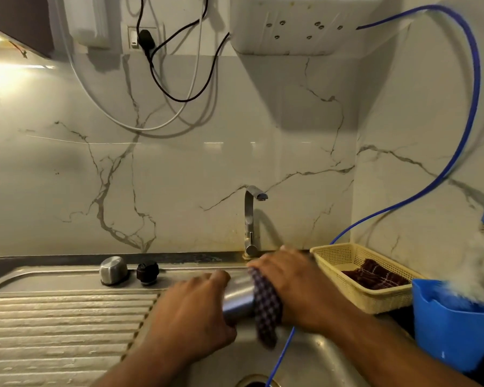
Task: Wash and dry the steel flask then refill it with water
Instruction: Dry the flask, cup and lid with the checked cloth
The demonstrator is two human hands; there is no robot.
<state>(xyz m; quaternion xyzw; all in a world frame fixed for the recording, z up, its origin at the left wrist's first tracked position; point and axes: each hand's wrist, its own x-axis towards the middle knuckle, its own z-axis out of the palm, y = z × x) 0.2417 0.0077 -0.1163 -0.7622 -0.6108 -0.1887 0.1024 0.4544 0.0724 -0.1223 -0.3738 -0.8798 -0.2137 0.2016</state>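
Left hand, low in the middle of the frame, curls round the bare body of the steel flask, which lies on its side above the sink basin. Right hand clasps a checked cloth wrapped over the flask's right end, with a tail of cloth hanging down. A thin blue tube drops into the basin beneath them. The ribbed drainboard fills the lower left; a blue jug stands at the lower right. Behind the jug, a cream basket holds a dark red cloth. Farther back on the sink's ledge, left of centre, a steel cap sits beside a black stopper. The tap rises behind the hands against the marble wall.
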